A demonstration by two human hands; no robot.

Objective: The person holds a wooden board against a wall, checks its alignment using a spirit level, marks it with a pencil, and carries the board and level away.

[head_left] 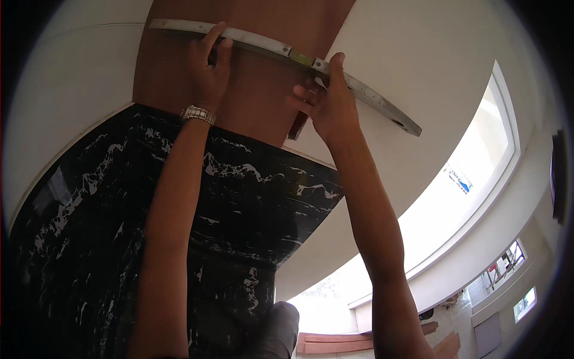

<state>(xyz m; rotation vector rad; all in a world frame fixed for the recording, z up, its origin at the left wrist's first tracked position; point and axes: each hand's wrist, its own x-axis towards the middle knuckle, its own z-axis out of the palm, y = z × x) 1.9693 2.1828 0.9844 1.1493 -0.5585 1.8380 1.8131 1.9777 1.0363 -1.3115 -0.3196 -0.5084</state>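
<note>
A long grey metal spirit level point(257, 40) with a green vial stretches across a reddish-brown panel point(257, 96) and past its right edge over a pale surface. My left hand point(209, 69), with a metal-band watch point(199, 114) on the wrist, grips the level left of its middle, a finger lapping over it. Just right of the vial, my right hand point(332, 107) has its thumb across the level. Its other fingers curl below the level's edge, slightly apart; where they touch it is partly hidden.
Glossy black marble with white veins point(251, 197) lies nearer, below the panel. A small brown block point(297, 127) shows by the panel's right edge. At right, a pale wall point(406, 66) curves beside a bright opening point(454, 173). My knee point(281, 329) shows at the bottom.
</note>
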